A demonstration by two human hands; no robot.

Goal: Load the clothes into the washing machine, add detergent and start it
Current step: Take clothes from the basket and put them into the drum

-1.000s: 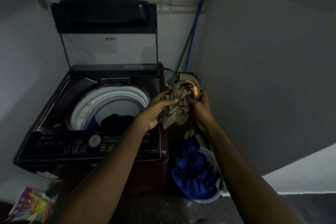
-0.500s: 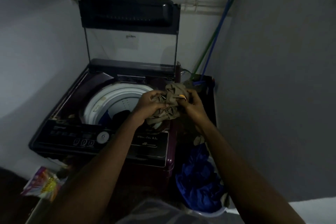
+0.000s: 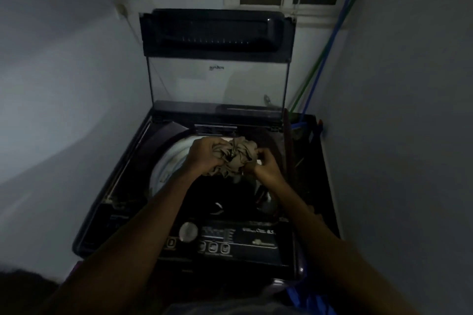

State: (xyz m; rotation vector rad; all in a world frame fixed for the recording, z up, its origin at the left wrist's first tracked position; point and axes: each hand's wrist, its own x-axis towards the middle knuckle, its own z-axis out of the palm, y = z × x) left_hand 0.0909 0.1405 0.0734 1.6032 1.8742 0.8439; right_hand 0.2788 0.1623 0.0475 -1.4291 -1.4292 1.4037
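A dark top-loading washing machine (image 3: 238,240) stands before me with its lid (image 3: 217,33) raised upright. Over the open drum, whose pale rim (image 3: 169,161) shows at the left, I hold a bunched beige garment (image 3: 236,156). My left hand (image 3: 204,155) grips its left side and my right hand (image 3: 266,165) pinches its right side. Dark clothes lie inside the drum below, hard to make out in the dim light.
A control panel with a round dial (image 3: 188,232) and buttons runs along the machine's front. Blue and green broom handles (image 3: 325,51) lean in the corner right of the machine. Blue cloth (image 3: 309,299) shows at the bottom right. Walls close in on both sides.
Both hands carried the beige garment left, from above the laundry basket beside the machine to over the open drum. The view has moved closer, over the machine.
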